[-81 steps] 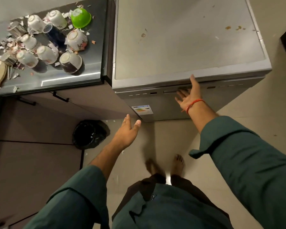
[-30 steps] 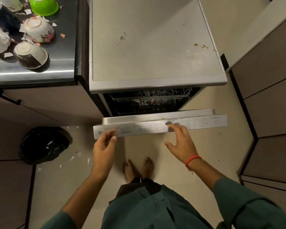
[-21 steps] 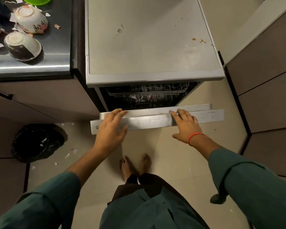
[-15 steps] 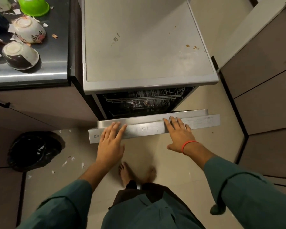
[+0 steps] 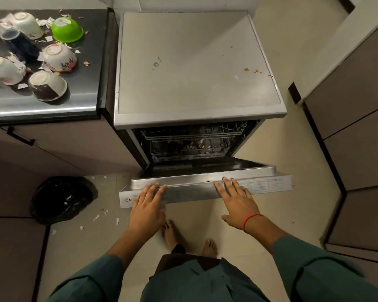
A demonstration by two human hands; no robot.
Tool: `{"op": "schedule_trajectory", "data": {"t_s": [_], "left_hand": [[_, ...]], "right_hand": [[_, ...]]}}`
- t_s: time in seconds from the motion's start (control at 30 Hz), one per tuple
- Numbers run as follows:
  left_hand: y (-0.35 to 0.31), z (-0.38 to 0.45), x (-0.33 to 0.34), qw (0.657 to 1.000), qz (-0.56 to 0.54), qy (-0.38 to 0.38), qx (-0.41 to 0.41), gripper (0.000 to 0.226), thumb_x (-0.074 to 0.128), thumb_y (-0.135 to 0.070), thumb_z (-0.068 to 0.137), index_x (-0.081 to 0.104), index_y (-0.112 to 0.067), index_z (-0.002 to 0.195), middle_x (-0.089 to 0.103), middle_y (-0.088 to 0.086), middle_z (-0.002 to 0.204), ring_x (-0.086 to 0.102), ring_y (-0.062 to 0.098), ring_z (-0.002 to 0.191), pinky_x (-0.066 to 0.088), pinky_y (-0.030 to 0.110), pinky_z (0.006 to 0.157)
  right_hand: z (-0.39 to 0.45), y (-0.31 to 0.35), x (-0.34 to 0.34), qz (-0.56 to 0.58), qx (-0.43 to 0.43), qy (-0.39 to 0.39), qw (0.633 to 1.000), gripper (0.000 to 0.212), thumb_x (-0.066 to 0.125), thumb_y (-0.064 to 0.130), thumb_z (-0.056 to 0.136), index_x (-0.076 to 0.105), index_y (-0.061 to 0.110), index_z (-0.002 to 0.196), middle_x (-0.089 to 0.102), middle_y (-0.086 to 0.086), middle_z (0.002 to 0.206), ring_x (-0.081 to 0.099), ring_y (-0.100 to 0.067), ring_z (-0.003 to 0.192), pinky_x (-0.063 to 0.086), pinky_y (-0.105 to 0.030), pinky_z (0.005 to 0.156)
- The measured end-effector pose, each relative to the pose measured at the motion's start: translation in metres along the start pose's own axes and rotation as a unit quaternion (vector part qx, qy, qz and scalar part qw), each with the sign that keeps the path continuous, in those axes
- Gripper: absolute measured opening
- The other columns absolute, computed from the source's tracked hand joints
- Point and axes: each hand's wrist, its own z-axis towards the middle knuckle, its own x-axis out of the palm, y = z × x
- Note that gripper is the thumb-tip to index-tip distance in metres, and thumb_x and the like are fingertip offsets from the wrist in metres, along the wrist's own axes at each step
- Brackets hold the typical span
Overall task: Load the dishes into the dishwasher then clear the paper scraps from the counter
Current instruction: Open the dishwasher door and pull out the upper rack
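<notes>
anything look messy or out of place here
Yes: torn paper scraps litter the counter among the upturned bowls, and more paper bits lie on the floor beside the black bin bag.

Upper left, the glossy dark counter (image 5: 83,99) mirrors light under glazed ceramic bowls (image 5: 59,57), one shiny green plastic bowl (image 5: 67,29) and torn paper scraps (image 5: 23,85); the dishwasher door (image 5: 205,188) is brushed metal, its top (image 5: 194,62) matt.

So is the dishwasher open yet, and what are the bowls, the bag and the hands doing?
dishwasher door: partly lowered, not flat
upper rack: inside, not pulled out
left hand: open, fingers flat on the door's edge
right hand: open, flat on the door's edge
bowls: upside down on the counter
black bag: open, on the floor
</notes>
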Motion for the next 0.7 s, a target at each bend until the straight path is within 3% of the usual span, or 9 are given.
{"op": "schedule_trajectory", "data": {"t_s": [0.13, 0.27, 0.5, 0.7], "left_hand": [[-0.017, -0.01, 0.004, 0.998, -0.015, 0.028, -0.055, 0.08, 0.062, -0.028, 0.096, 0.017, -0.031, 0.162, 0.012, 0.001, 0.17, -0.001, 0.022, 0.158, 0.012, 0.047, 0.128], [-0.029, -0.016, 0.01, 0.993, -0.036, 0.06, -0.098, 0.079, 0.061, -0.023, 0.095, 0.02, -0.029, 0.162, 0.015, 0.003, 0.169, 0.002, 0.024, 0.158, 0.013, 0.044, 0.128], [-0.038, -0.032, 0.021, 0.98, -0.009, 0.13, -0.148, 0.081, 0.061, -0.026, 0.097, 0.014, -0.029, 0.163, 0.01, 0.002, 0.171, 0.003, 0.022, 0.158, 0.016, 0.045, 0.128], [-0.056, -0.067, 0.04, 0.969, 0.011, 0.171, -0.18, 0.078, 0.06, -0.029, 0.099, 0.016, -0.029, 0.163, -0.005, 0.001, 0.172, 0.003, 0.026, 0.158, 0.018, 0.047, 0.127]], "right_hand": [[-0.013, -0.004, 0.011, -0.009, -0.016, 0.025, 1.0, 0.108, 0.071, 0.038, 0.087, -0.008, 0.032, 0.16, -0.023, -0.005, 0.167, -0.011, -0.032, 0.155, 0.006, -0.051, 0.124], [-0.024, -0.009, 0.021, -0.019, -0.032, 0.065, 0.997, 0.112, 0.075, 0.046, 0.083, -0.004, 0.03, 0.161, -0.028, -0.007, 0.165, -0.01, -0.034, 0.155, 0.006, -0.054, 0.124], [-0.036, -0.017, 0.037, 0.0, -0.058, 0.108, 0.992, 0.115, 0.074, 0.053, 0.082, -0.006, 0.029, 0.161, -0.021, -0.004, 0.167, -0.006, -0.031, 0.156, 0.003, -0.053, 0.124], [-0.046, -0.022, 0.051, 0.014, -0.067, 0.124, 0.99, 0.112, 0.071, 0.055, 0.084, -0.005, 0.028, 0.161, -0.015, -0.002, 0.169, 0.0, -0.028, 0.156, 0.005, -0.052, 0.124]]}}
